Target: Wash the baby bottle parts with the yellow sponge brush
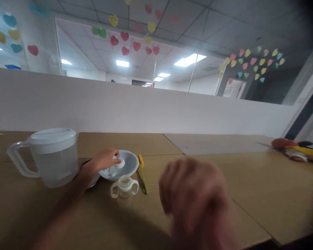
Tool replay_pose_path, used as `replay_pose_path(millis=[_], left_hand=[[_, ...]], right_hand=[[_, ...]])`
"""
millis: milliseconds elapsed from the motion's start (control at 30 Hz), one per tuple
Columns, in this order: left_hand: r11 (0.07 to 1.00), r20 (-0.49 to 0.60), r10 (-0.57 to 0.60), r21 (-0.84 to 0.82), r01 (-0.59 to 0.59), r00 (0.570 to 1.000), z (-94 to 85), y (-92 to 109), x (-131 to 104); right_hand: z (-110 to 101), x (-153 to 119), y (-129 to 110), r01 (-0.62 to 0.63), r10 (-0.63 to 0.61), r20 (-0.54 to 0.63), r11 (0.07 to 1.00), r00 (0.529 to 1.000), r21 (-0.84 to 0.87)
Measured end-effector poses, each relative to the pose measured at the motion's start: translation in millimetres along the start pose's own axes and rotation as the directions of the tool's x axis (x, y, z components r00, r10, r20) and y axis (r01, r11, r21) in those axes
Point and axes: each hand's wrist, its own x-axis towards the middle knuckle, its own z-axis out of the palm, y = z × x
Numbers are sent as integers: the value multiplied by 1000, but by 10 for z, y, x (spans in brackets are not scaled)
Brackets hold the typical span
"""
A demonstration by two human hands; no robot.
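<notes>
My left hand (pixel 105 161) reaches over a white bowl (pixel 131 163), its fingers closed round a white bottle cap (pixel 120 163) with a clear part below it, inside the bowl. Just in front of the bowl, a clear baby bottle (pixel 124 189) with two white handles stands upright, its mouth uncovered. My right hand (pixel 193 191) is raised near the camera, right of the bottle, blurred, with its fingers curled in; whether anything is inside them is hidden.
A lidded clear pitcher (pixel 56 158) stands at the left. Behind my left forearm lies a dark-rimmed plate (pixel 94 180). A yellow sponge brush (pixel 142 166) with a green handle lies right of the bowl. Colourful items (pixel 299 151) lie at the far right.
</notes>
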Motion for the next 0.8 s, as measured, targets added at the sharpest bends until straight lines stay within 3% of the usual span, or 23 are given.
replay_pose_path(millis=[67, 100, 167, 200, 233, 300, 367, 467, 500, 633, 733, 800], left_hand=[[1000, -19, 2, -18, -2, 1000, -23, -17, -6], [999, -25, -1, -35, 0, 1000, -36, -21, -9], [998, -23, -11, -61, 10, 1000, -48, -21, -11], [998, -18, -13, -62, 12, 1000, -41, -17, -8], [999, -9, -10, -52, 10, 1000, -21, -9, -2], [1000, 21, 9, -9, -9, 1000, 50, 17, 18], [999, 52, 39, 27, -41, 998, 150, 54, 43], [995, 72, 69, 67, -74, 995, 291, 106, 76], [994, 70, 68, 76, -73, 995, 323, 116, 85], [994, 26, 74, 81, -75, 997, 336, 127, 94], [995, -37, 76, 61, -74, 996, 228, 162, 62], [997, -79, 79, 25, -77, 994, 129, 228, 24]], right_hand=[[-190, 394, 329, -138, 141, 137, 990, 981, -33], [-259, 561, 531, -212, 221, 125, 974, 967, -77], [-327, 778, 980, -385, 389, -14, 905, 921, -182], [-326, 816, 1211, -487, 481, -89, 836, 872, -253], [-305, 808, 1429, -586, 566, -174, 722, 806, -368], [-220, 672, 1792, -700, 708, -296, 382, 642, -604], [-109, 438, 2023, -718, 767, -292, 293, 571, -631], [42, 78, 2162, -731, 820, -264, 247, 508, -636], [80, -12, 2178, -718, 822, -265, 228, 504, -657], [162, -154, 2178, -651, 755, -303, 208, 581, -730], [178, -92, 2122, -686, 656, -429, 191, 622, -702], [197, -36, 2068, -715, 525, -517, 300, 677, -632]])
